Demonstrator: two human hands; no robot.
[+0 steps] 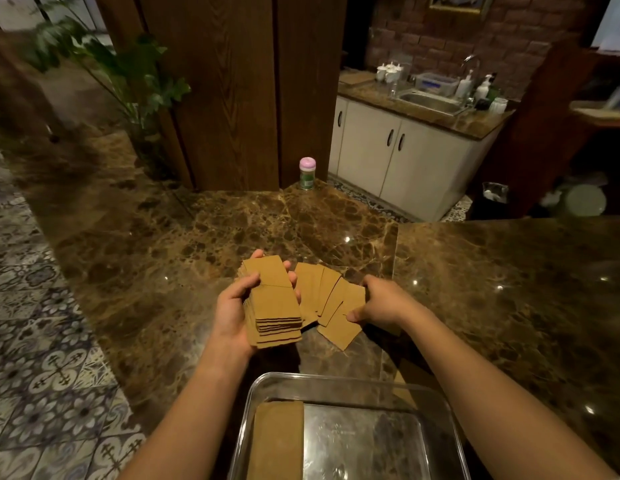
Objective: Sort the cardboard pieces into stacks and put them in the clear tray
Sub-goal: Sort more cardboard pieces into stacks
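My left hand point(232, 306) grips a thick stack of brown cardboard pieces point(275, 303) above the marble counter, fingers curled round its far side. To its right, several loose cardboard pieces point(331, 306) lie fanned out on the counter. My right hand point(377, 303) rests on the right end of that fan, thumb and fingers curled round the edge pieces. Near the bottom edge stands the clear tray point(436, 403), with one stack of cardboard point(275, 441) lying along its left side.
The brown marble counter point(145, 258) spreads left and right. A small bottle with a pink cap point(307, 173) stands at its far edge by a wooden pillar. Patterned floor tiles lie beyond the left edge. A sink unit stands far right.
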